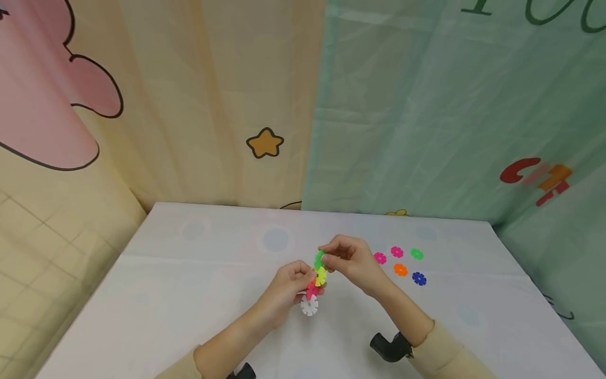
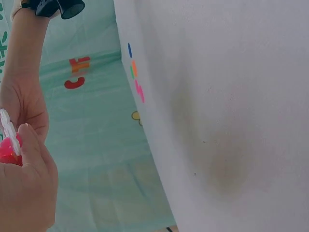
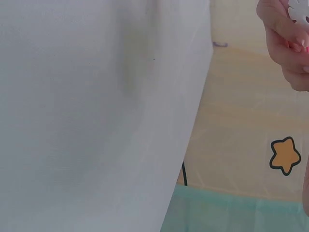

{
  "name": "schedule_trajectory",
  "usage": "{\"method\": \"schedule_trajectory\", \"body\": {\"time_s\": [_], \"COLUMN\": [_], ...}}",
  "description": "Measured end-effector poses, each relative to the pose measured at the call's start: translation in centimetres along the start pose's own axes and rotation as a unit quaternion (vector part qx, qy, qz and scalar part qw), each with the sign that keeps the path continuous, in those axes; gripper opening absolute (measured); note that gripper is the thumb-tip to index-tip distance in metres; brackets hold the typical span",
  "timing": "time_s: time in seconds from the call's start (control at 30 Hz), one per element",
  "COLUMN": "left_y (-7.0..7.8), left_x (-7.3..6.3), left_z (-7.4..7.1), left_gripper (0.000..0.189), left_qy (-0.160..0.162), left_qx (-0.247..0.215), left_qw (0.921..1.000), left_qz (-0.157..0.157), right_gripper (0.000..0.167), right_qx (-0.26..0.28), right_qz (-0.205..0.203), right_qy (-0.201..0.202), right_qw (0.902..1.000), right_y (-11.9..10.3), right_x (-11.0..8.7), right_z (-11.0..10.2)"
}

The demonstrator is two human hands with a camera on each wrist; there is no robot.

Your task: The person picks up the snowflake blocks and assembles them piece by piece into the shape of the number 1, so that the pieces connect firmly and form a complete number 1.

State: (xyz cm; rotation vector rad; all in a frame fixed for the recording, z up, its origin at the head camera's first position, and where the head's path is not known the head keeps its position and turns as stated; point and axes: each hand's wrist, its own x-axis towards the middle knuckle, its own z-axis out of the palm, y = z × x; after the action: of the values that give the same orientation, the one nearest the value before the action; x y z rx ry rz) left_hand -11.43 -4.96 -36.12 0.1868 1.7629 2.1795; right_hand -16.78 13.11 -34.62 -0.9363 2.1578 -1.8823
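Note:
Above the table, my left hand (image 1: 290, 287) grips a short chain of notched plastic discs, pinching it around the yellow disc (image 1: 321, 276) and the pink disc (image 1: 312, 290). At the chain's lower end hangs a white disc (image 1: 310, 305), its slotted rim showing. My right hand (image 1: 352, 261) pinches a green disc (image 1: 319, 259) between thumb and fingers at the upper end, right against the yellow one. In the left wrist view the white disc (image 2: 10, 133) stands edge-on beside the left fingers. The right wrist view catches only part of the left hand (image 3: 287, 41) and the white disc.
To the right on the white table (image 1: 189, 295) lie several loose discs: two pink (image 1: 396, 252), one green (image 1: 416, 253), one orange (image 1: 400, 269) and one blue (image 1: 418, 278). Printed curtains (image 1: 227, 105) hang behind the table's far edge. A black wrist mount (image 1: 390, 347) is under the right forearm.

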Motion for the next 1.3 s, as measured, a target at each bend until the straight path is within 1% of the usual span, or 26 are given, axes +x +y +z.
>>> {"method": "schedule_trajectory", "body": {"time_s": [0.13, 0.3, 0.37, 0.47, 0.63, 0.77, 0.93, 1.03, 1.13, 1.3], "left_y": [0.2, 0.8, 1.0, 1.3, 1.8, 2.5, 2.9, 2.8, 2.6, 2.4], "left_x": [-0.1, -0.3, -0.4, -0.6, -0.6, -0.5, -0.4, -0.4, -0.3, 0.0], "left_z": [-0.1, -0.2, -0.2, -0.4, -0.6, -0.7, -0.9, -1.0, -1.0, -1.2], "left_gripper": [0.016, 0.013, 0.012, 0.012, 0.012, 0.011, 0.01, 0.01, 0.009, 0.01], "left_qy": [-0.009, -0.024, -0.026, -0.03, -0.039, -0.042, -0.04, -0.037, -0.037, -0.04], "left_qx": [-0.013, -0.006, -0.002, -0.001, 0.004, 0.02, 0.022, 0.017, 0.014, 0.017], "left_qw": [0.9999, 0.9997, 0.9997, 0.9995, 0.9991, 0.9988, 0.9989, 0.9992, 0.9992, 0.999], "left_qz": [-0.001, -0.003, -0.005, -0.009, -0.018, -0.014, -0.006, -0.006, -0.007, -0.007], "right_gripper": [0.012, 0.014, 0.017, 0.02, 0.015, 0.012, 0.012, 0.011, 0.011, 0.013], "right_qx": [0.001, 0.034, 0.049, 0.058, 0.041, 0.037, 0.036, 0.026, 0.019, 0.028], "right_qz": [-0.021, -0.049, -0.066, -0.079, -0.083, -0.093, -0.112, -0.113, -0.1, -0.081], "right_qy": [0.0, 0.001, -0.004, -0.013, -0.027, -0.033, -0.02, -0.006, 0.007, 0.018], "right_qw": [0.9998, 0.9982, 0.9966, 0.9951, 0.9954, 0.9945, 0.9928, 0.9932, 0.9948, 0.9962], "right_y": [0.0, 0.2, 0.3, 0.3, 0.1, -0.3, -0.6, -0.5, -0.4, -0.1], "right_x": [0.0, 0.0, 0.1, 0.2, 0.5, 0.9, 0.9, 0.8, 0.5, 0.4], "right_z": [0.2, 0.5, 0.6, 0.8, 0.5, 0.4, 0.8, 1.2, 1.3, 1.4]}}
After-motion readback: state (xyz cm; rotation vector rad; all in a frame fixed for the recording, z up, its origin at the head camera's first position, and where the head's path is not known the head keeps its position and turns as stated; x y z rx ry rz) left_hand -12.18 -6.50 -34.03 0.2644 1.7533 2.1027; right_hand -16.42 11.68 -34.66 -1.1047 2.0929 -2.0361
